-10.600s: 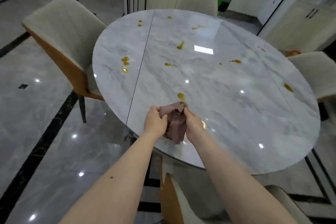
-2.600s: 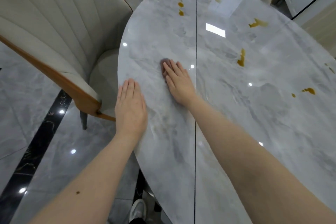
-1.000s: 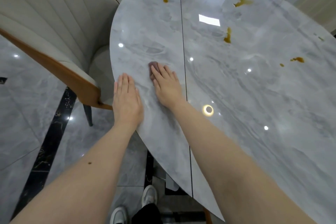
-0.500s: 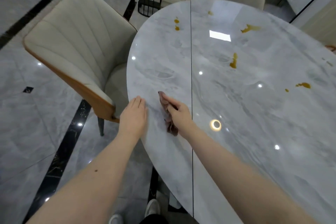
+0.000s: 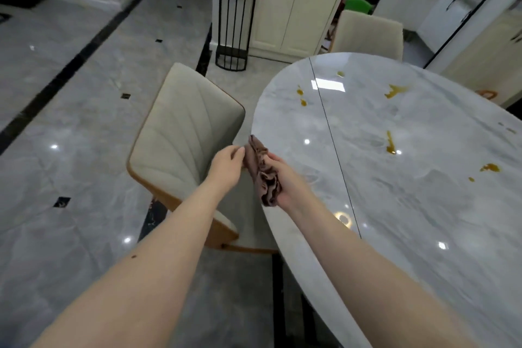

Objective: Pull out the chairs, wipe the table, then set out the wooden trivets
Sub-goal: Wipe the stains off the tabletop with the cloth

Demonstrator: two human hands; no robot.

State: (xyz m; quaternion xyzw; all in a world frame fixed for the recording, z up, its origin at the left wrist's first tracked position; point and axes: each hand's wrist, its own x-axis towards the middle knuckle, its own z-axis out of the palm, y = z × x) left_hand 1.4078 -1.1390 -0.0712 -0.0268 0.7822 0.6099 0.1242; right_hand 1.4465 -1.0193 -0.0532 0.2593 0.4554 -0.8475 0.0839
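Gripping a crumpled brown cloth (image 5: pixel 262 172), my right hand (image 5: pixel 285 181) holds it bunched in the palm above the near-left rim of the table (image 5: pixel 423 206), while my left hand (image 5: pixel 226 167) pinches the cloth's upper edge between thumb and fingertips. The cloth looks soft and wrinkled, folded over itself in loose ridges; I think it is clear of the tabletop, though the angle makes that hard to judge. The table is a rounded slab of glossy grey-white marble with a thin dark seam (image 5: pixel 333 144) running across it, and ceiling lights glare off its polish. Amber spills (image 5: pixel 391 144) lie scattered over the far half of the table, well beyond my hands. Left of the table stands a chair (image 5: pixel 180 144) with a cream, channel-stitched padded back and an orange-brown shell, its seat partly under the table's rim. Beyond the table's far edge is a second cream chair (image 5: pixel 370 34). Farther off from the table stand a black barred stand (image 5: pixel 234 22) and cream cabinet doors (image 5: pixel 293 8) with dark handles. I can read no writing anywhere. No trivets show.
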